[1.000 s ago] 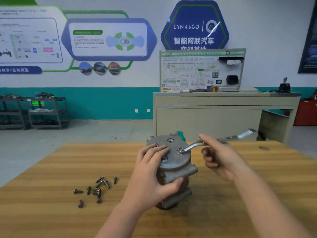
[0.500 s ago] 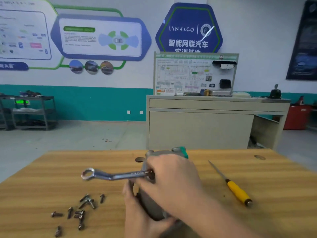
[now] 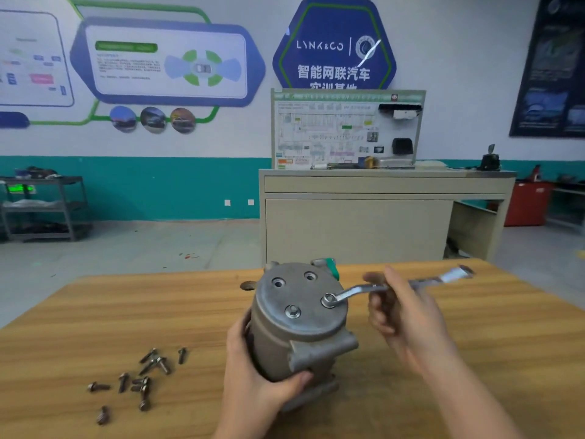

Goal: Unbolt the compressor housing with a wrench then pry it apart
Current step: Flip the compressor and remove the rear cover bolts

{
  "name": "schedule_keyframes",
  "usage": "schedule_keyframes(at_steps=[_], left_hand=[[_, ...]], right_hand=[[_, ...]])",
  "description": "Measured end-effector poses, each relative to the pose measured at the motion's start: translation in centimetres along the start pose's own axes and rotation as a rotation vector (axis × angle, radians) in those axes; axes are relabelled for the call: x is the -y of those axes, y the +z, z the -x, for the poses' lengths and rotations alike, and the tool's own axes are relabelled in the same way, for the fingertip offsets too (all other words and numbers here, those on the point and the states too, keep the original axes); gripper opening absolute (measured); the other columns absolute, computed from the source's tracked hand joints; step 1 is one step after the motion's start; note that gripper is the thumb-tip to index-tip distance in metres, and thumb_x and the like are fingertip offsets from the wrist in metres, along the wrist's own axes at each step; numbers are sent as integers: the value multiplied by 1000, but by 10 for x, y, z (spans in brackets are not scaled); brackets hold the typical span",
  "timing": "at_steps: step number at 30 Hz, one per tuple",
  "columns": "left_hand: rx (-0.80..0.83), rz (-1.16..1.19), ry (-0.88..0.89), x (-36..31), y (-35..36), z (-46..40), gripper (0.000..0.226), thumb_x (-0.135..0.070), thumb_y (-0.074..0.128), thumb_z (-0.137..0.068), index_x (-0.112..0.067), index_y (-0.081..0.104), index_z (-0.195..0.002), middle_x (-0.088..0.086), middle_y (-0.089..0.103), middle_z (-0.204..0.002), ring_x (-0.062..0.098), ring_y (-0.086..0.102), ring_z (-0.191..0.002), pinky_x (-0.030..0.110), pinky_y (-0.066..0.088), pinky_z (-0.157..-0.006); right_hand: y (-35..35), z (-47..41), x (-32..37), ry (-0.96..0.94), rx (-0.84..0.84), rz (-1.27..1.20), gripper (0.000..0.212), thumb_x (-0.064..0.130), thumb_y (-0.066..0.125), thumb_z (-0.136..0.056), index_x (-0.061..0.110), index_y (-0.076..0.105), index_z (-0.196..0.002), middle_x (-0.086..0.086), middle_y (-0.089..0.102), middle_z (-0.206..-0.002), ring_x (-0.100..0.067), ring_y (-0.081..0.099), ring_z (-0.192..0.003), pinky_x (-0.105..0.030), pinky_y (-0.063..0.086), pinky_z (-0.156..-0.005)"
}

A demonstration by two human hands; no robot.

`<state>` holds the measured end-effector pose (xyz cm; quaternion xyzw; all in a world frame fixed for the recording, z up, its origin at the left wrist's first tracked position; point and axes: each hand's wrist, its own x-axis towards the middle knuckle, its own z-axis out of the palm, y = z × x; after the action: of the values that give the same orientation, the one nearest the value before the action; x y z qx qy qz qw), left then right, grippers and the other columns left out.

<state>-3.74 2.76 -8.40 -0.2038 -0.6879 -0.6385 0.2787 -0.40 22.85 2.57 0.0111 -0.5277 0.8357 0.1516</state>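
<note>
The grey compressor housing (image 3: pixel 300 324) stands upright on the wooden table (image 3: pixel 95 318). My left hand (image 3: pixel 253 378) wraps around its lower side and grips it. My right hand (image 3: pixel 402 315) holds a silver wrench (image 3: pixel 357 291) by the shaft, handle pointing right. The wrench's ring end sits on a bolt at the right of the round top face. A second bolt (image 3: pixel 292 311) remains in the top face near the front. Two bolt holes at the back of the face are empty.
Several loose bolts (image 3: pixel 142 378) lie on the table to the left of the housing. A round hole (image 3: pixel 248 285) is in the tabletop just behind the housing. A beige counter (image 3: pixel 380 213) stands beyond the table's far edge.
Half a second ago my right hand swung the wrench across to the left over the housing. Now the wrench is back on the right-hand bolt with its handle pointing right. My left hand has shifted lower.
</note>
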Motion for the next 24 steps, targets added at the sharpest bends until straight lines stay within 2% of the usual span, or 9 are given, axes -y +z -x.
schedule_keyframes(at_steps=[3,6,9,12,14,16,19,22,24], left_hand=[[24,-14,29,-2,2,2,102,-59,87,-39,-62,33,-126,-14,46,-135,2,48,-123,18,42,-97],[79,-89,30,4,2,4,119,-67,84,-38,-56,19,-137,-11,30,-145,9,37,-134,29,39,-106],[122,-150,25,10,1,6,136,-74,80,-35,-50,1,-143,4,17,-151,24,26,-142,54,33,-110],[129,-231,37,11,1,7,136,-76,78,-39,-50,-4,-143,-5,14,-149,27,26,-141,56,33,-108],[107,-255,45,11,0,8,131,-76,76,-43,-49,-4,-143,-3,16,-148,26,27,-140,55,35,-107],[93,-262,70,9,0,7,125,-71,77,-47,-49,0,-143,5,22,-146,25,28,-140,54,36,-107],[71,-268,127,10,3,8,121,-53,83,-49,-48,8,-143,12,30,-145,28,32,-138,53,33,-109],[72,-186,75,13,3,8,123,-47,82,-46,-55,4,-141,8,27,-144,28,33,-137,57,35,-107],[97,-207,82,16,0,9,122,-53,79,-47,-57,2,-140,-1,23,-144,24,30,-138,57,33,-108]], right_hand=[[7,-38,22,131,0,164,28,18,47,-100,5,52,-75,3,40,-38,-5,28,-28,-11,17,-29],[35,-62,38,124,33,569,28,19,52,-98,2,59,-78,5,40,-35,-5,28,-27,-14,21,-29],[81,-64,41,-91,114,1148,23,23,59,-91,2,67,-84,-3,53,-52,-16,46,-43,-21,37,-47],[114,-35,33,-335,327,1440,22,37,61,-88,18,68,-80,0,56,-58,-18,51,-52,-25,39,-48],[113,-5,23,-617,355,1544,31,54,56,-84,26,62,-73,6,55,-57,-13,48,-51,-24,37,-45],[97,20,16,-881,335,1505,40,62,50,-79,26,54,-63,10,50,-58,-8,40,-53,-20,28,-46],[59,39,7,-1017,416,1232,31,49,63,-77,21,58,-63,8,43,-66,-9,39,-65,-22,29,-54],[15,47,-8,-984,382,848,17,32,69,-81,23,63,-67,10,40,-71,-5,43,-67,-15,33,-61],[-5,45,-13,-792,216,574,17,26,64,-85,24,70,-69,9,48,-70,-3,48,-64,-14,38,-62]])
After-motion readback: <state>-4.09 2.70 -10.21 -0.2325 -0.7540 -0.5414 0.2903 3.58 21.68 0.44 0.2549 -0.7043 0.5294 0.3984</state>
